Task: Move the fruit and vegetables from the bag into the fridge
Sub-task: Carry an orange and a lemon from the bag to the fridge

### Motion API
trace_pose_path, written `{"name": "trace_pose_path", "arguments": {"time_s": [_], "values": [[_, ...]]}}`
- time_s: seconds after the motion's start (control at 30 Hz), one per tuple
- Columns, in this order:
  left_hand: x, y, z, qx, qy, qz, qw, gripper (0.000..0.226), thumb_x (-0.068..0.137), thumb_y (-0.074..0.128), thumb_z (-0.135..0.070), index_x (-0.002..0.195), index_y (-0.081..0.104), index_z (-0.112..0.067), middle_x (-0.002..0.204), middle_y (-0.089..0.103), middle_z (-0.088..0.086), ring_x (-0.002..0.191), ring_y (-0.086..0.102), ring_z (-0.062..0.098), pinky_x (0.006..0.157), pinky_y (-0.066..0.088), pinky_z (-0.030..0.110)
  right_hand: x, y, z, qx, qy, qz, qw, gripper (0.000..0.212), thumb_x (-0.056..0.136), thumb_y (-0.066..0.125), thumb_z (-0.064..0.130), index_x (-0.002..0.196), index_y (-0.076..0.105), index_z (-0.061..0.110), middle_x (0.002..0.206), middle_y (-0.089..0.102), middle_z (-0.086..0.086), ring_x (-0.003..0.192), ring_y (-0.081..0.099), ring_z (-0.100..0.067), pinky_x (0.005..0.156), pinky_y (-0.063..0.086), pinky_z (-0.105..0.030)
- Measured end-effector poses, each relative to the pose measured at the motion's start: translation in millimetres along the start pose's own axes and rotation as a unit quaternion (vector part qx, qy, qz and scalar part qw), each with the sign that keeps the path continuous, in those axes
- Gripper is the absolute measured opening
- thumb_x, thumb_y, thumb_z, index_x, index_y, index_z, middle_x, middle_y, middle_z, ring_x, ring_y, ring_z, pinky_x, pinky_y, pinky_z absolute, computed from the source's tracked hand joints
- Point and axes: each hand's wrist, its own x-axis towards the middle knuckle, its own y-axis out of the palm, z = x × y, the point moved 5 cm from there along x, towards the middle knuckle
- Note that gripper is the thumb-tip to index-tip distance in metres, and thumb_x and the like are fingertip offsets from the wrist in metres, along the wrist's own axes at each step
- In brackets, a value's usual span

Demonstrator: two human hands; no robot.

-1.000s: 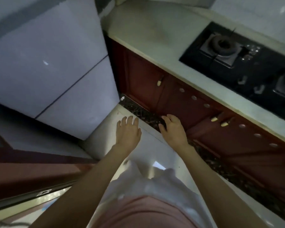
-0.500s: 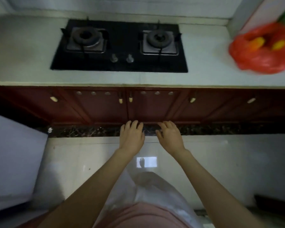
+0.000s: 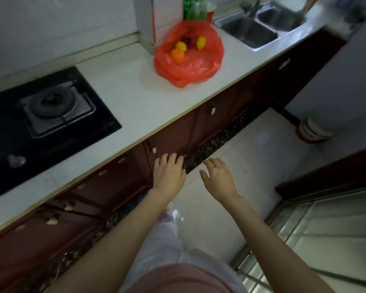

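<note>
White countertop (image 3: 135,98) runs along the dark red cabinets (image 3: 178,136), with a black gas hob (image 3: 49,108) set into it on one side and a steel sink (image 3: 260,28) at the far end; between them, against the wall, sits the red plastic bag (image 3: 190,64), mouth open, showing two yellow fruits (image 3: 200,42) and an orange one (image 3: 177,56) inside. Down in front of the cabinets both arms reach forward over the pale floor (image 3: 251,157); the left hand (image 3: 168,173) and the right hand (image 3: 218,176) hang palm-down, near each other but apart, fingers loosely spread and holding nothing, well apart from the bag.
</note>
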Motion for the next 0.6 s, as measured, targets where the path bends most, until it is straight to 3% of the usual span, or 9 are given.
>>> {"name": "trace_pose_path", "arguments": {"time_s": [0.27, 0.6], "values": [[160, -29, -15, 0.037, 0.106, -0.011, 0.994, 0.048, 0.093, 0.043, -0.036, 0.136, 0.042, -0.016, 0.136, 0.048, 0.005, 0.127, 0.039, 0.028, 0.104, 0.031, 0.043, 128, -29, -50, 0.006, 0.095, -0.031, 0.995, 0.037, 0.093, 0.054, 0.024, 0.123, 0.057, 0.003, 0.123, 0.059, -0.015, 0.119, 0.050, -0.033, 0.105, 0.038, -0.043], [298, -17, -29, 0.009, 0.074, 0.002, 0.997, 0.040, 0.088, 0.051, -0.031, 0.125, 0.052, -0.015, 0.129, 0.052, 0.006, 0.122, 0.042, 0.028, 0.099, 0.034, 0.043, 235, -36, -119, 0.028, 0.112, -0.045, 0.992, 0.037, 0.094, 0.054, 0.025, 0.125, 0.058, 0.004, 0.125, 0.058, -0.014, 0.123, 0.047, -0.033, 0.107, 0.036, -0.043]]}}
